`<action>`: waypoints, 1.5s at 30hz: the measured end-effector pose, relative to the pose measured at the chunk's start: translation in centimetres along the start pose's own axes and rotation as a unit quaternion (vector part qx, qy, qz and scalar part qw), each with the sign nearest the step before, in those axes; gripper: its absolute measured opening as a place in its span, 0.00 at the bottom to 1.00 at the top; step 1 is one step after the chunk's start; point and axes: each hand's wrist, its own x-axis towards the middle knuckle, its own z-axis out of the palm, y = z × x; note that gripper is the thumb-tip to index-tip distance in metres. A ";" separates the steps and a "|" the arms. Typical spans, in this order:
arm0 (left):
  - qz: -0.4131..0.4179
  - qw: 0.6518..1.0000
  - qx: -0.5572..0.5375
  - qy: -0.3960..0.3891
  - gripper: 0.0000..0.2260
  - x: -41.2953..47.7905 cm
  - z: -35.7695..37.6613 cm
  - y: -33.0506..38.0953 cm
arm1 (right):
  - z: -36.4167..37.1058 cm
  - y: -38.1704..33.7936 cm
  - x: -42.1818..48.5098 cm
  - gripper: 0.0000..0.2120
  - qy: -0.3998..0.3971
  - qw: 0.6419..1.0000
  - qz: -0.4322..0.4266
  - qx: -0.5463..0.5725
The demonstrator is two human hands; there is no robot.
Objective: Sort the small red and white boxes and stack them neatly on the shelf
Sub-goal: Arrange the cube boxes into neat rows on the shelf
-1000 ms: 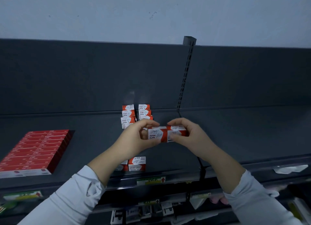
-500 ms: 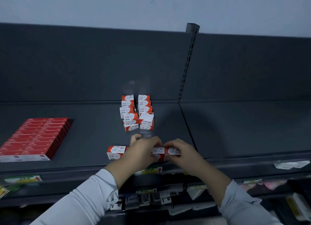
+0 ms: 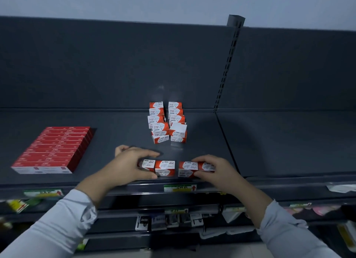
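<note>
While both sit just before the paper clip box stack, left hand fingers curled round left box pair; right hand gripping right box pair.

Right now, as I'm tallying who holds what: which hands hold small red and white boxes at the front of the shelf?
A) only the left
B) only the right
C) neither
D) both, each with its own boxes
D: the left hand grips the left pair of boxes and the right hand grips the right pair of boxes, with a gap showing between the two pairs.
</note>
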 end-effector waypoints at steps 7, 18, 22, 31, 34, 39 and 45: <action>-0.009 0.999 -0.037 0.004 0.19 0.0 1.7 -0.4 | 0.3 0.1 0.6 0.16 0.001 0.999 0.031 0.020; 0.013 0.993 -0.115 0.011 0.17 0.5 3.0 -0.1 | 0.1 -0.5 0.8 0.15 0.006 0.999 0.032 0.020; 0.010 0.992 -0.126 0.012 0.21 1.0 3.1 0.1 | -0.1 -0.4 0.8 0.15 0.001 0.999 0.033 0.009; 0.002 0.998 -0.061 0.028 0.29 0.8 2.6 -0.4 | -0.8 0.0 0.4 0.23 -0.002 0.999 0.026 -0.022; -0.002 0.998 -0.058 0.014 0.21 0.8 2.2 -0.7 | -1.1 0.3 0.5 0.20 -0.005 0.999 0.031 -0.038; 0.001 0.996 -0.087 -0.014 0.14 0.9 2.0 -0.5 | -1.3 0.3 0.9 0.17 -0.020 0.998 0.027 -0.049; 0.003 0.991 -0.126 -0.036 0.16 1.2 1.9 -0.5 | -1.5 0.5 1.3 0.18 -0.032 0.998 0.031 -0.049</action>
